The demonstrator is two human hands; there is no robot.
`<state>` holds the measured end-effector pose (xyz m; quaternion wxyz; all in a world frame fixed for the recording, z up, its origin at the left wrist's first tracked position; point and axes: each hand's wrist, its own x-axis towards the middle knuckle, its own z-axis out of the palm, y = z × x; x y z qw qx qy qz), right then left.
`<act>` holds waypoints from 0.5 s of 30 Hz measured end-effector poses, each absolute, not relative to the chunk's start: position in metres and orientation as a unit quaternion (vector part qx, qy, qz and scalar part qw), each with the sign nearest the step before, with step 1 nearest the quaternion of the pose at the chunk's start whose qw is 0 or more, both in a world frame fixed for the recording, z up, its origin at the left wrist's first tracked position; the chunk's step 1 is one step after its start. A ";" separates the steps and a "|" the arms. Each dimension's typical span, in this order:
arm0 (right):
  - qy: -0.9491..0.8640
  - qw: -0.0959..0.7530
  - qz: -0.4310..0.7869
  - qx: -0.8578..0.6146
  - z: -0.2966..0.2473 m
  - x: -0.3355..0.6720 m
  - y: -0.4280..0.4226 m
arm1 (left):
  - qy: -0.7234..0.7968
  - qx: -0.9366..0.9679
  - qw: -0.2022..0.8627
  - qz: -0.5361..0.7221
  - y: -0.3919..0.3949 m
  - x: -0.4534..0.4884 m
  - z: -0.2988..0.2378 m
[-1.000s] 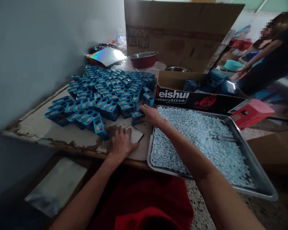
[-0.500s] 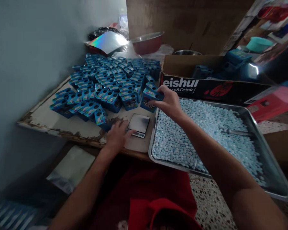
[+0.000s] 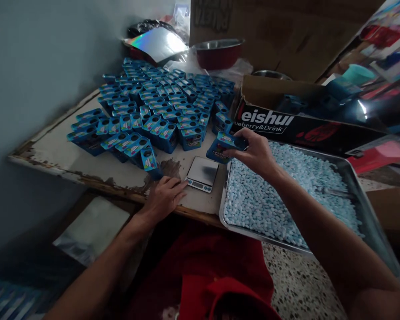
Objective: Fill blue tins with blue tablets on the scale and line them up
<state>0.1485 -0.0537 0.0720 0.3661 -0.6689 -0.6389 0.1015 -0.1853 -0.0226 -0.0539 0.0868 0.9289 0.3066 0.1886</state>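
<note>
My right hand [image 3: 258,151] pinches a small blue candy box [image 3: 220,148] by its right end, thumb in front and fingers behind. The box is raised a little above the table, between the scale and the metal tray. My left hand [image 3: 165,195] rests at the table's front edge with its fingers stretched out, a fingertip at the left corner of a small digital scale [image 3: 202,173]. Nothing lies on the scale's plate; only a shadow falls there. Just beyond my left hand leans a single blue box [image 3: 150,162], tilted at the end of a row.
Many more blue boxes [image 3: 166,106] crowd the back of the worn table [image 3: 60,151]. A metal tray [image 3: 224,209] of pale blue candies [image 3: 263,204] holds a metal scoop [image 3: 335,192]. Behind it stands a black printed carton [image 3: 306,129]; a red bowl [image 3: 218,55] is farther back.
My right hand has lifted the box away from the others, towards me and the scale. My left hand has settled lower, by the scale's corner. The view has shifted slightly.
</note>
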 end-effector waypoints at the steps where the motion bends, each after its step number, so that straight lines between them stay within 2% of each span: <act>1: -0.636 0.379 0.108 -0.663 0.071 0.148 -0.053 | 0.310 0.930 0.081 0.180 -0.022 -0.186 -0.054; 5: -0.625 0.409 0.122 -0.654 0.070 0.138 -0.053 | 0.313 0.928 0.080 0.186 -0.025 -0.186 -0.058; 12: -0.629 0.361 0.083 -0.683 0.083 0.112 -0.065 | 0.391 0.843 0.144 0.339 -0.038 -0.189 -0.075; 15: -0.633 0.346 0.057 -0.690 0.083 0.110 -0.069 | 0.423 0.816 0.163 0.359 -0.041 -0.191 -0.079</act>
